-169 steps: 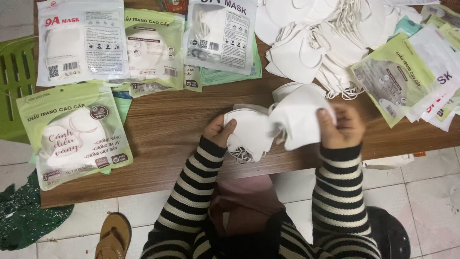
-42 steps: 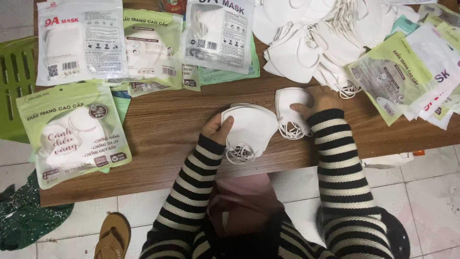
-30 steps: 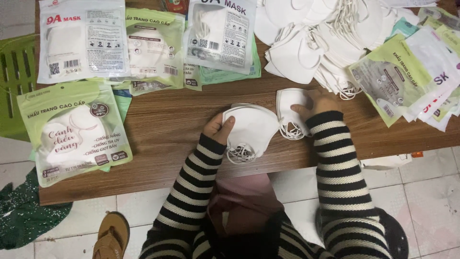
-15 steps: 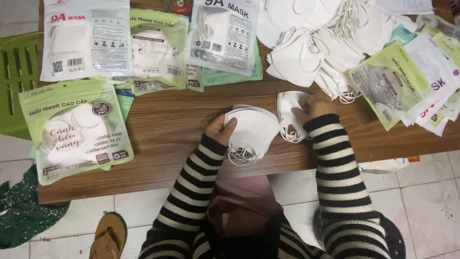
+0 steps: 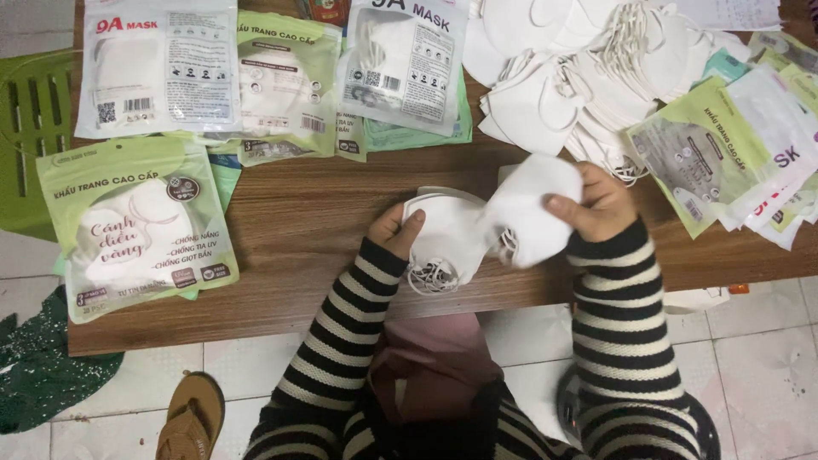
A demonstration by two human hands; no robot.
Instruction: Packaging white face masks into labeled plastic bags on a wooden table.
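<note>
My left hand point(image 5: 397, 232) grips a small stack of white face masks point(image 5: 447, 234) at the near edge of the brown wooden table point(image 5: 298, 213); their ear loops dangle over the edge. My right hand point(image 5: 601, 203) holds one white folded mask point(image 5: 532, 209) and presses it against the stack's right side. Both arms wear black-and-white striped sleeves.
A loose pile of white masks point(image 5: 562, 77) lies at the back right. Light-green mask pouches point(image 5: 716, 145) fan out at the right; several filled pouches point(image 5: 128, 221) cover the left and back. A green plastic stool point(image 5: 30, 136) stands left. A brown sandal point(image 5: 192, 417) rests on the tiled floor.
My right hand has lifted a single mask off the table and brought it left onto the stack in my left hand. The left hand has stayed put.
</note>
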